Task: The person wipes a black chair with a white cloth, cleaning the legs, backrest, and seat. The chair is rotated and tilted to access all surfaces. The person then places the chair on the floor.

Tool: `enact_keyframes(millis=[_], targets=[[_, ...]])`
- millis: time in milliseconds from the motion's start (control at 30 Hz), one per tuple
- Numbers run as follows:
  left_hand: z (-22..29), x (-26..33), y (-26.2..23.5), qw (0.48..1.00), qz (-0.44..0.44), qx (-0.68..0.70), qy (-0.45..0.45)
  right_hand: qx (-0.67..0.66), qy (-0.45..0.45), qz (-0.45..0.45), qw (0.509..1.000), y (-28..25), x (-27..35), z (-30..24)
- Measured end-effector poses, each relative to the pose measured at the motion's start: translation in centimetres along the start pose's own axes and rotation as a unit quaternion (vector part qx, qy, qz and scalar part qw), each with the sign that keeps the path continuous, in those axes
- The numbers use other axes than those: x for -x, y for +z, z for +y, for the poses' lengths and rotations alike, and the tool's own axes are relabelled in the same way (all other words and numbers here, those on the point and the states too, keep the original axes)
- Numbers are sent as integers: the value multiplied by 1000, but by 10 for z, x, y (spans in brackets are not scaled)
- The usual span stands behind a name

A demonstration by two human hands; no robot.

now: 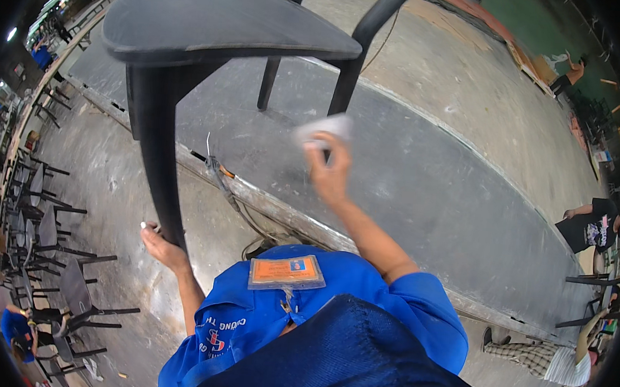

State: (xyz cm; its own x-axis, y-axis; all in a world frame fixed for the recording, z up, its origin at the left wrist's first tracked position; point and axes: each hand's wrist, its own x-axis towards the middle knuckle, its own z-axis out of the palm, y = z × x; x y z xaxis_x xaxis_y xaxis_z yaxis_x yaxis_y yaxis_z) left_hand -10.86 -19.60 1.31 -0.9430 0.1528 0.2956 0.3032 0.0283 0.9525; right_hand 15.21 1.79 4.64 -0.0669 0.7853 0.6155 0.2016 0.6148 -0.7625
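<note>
Right hand (328,172) pinches pale pad (322,128), mid-frame; chair (221,25)'s rear leg (344,88) runs upright just behind. My left hand (165,251), lower left, grips the front leg (156,157)

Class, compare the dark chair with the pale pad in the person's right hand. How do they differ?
The chair is dark grey to black; the pad is whitish. The chair is far larger, while the pad fits in the right hand. The chair looks fairly sharp, but the pad is blurred. Both have a hand at them: the left hand is at one chair leg.
</note>
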Motion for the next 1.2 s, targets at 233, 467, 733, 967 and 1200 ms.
enact_keyframes(millis=[233,467,733,967,1200], targets=[[-30,-76,-11,998,20,62,3,240,93,40,966,29,-54,114],[-28,-118,-6,994,-6,108,1,-90,251,-2,964,55,-55,102],[-21,-153,60,982,-123,136,-41,74,291,136,944,-11,-27,31],[-22,-148,167,936,-279,155,-151,258,257,213,907,-67,-27,-48],[-21,-156,215,927,-360,81,71,334,297,211,869,-84,-60,-49]])
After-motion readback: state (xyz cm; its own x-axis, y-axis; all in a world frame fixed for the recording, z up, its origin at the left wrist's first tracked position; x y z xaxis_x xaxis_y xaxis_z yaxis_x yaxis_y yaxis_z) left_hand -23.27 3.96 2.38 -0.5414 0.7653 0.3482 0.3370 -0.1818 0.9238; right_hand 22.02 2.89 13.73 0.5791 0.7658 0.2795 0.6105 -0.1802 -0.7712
